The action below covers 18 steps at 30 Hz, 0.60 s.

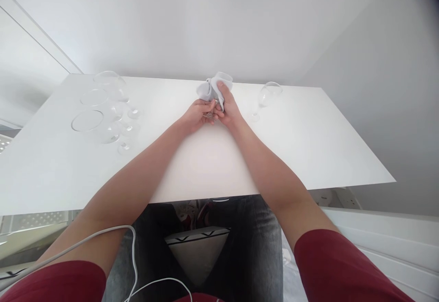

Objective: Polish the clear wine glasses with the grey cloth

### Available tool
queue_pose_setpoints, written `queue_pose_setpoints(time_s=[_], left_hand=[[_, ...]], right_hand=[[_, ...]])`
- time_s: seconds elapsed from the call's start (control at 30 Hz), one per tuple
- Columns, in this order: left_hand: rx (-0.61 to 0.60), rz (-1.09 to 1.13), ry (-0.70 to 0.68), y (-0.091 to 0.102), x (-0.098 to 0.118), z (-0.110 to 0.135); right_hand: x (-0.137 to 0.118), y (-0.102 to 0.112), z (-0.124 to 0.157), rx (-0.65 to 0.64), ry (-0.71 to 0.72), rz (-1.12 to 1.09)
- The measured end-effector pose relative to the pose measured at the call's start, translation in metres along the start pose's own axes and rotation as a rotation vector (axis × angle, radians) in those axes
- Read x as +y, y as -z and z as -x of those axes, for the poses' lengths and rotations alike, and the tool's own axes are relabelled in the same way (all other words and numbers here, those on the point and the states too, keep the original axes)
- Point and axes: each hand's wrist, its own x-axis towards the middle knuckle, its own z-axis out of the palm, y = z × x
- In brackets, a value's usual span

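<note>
Over the far middle of the white table (206, 155), my left hand (198, 114) is closed round the stem and foot of a clear wine glass (224, 78). My right hand (228, 105) presses a white cloth (207, 90) against the glass bowl, fingers wrapped over the cloth. The cloth covers most of the bowl, so only the rim shows.
Three clear wine glasses (99, 110) stand close together at the far left of the table. Another single wine glass (267, 95) stands just right of my hands. A white wall rises right behind the table. A white cable (133, 256) runs across my lap.
</note>
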Motion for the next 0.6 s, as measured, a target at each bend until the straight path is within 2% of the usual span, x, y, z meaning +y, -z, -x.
queue_pose_setpoints(time_s=[0.1, 0.23, 0.37, 0.5, 0.57, 0.6], left_hand=[[0.130, -0.025, -0.079, 0.000, -0.003, -0.005], [0.344, -0.119, -0.277, -0.002, -0.010, -0.010], [0.530, -0.205, -0.399, -0.004, -0.013, -0.007], [0.747, -0.141, -0.400, 0.004, -0.010, -0.008], [0.761, -0.004, -0.354, 0.010, -0.007, -0.012], [0.713, 0.083, -0.328, 0.012, -0.005, -0.013]], right_hand=[[0.003, -0.003, -0.005, 0.096, 0.150, -0.016], [0.002, -0.010, -0.012, 0.191, 0.271, -0.043], [0.001, -0.022, -0.009, 0.247, 0.222, -0.002], [0.000, -0.026, -0.004, 0.263, 0.202, 0.014], [-0.002, -0.023, -0.003, 0.246, 0.170, 0.030], [-0.004, -0.022, -0.001, 0.207, 0.135, 0.034]])
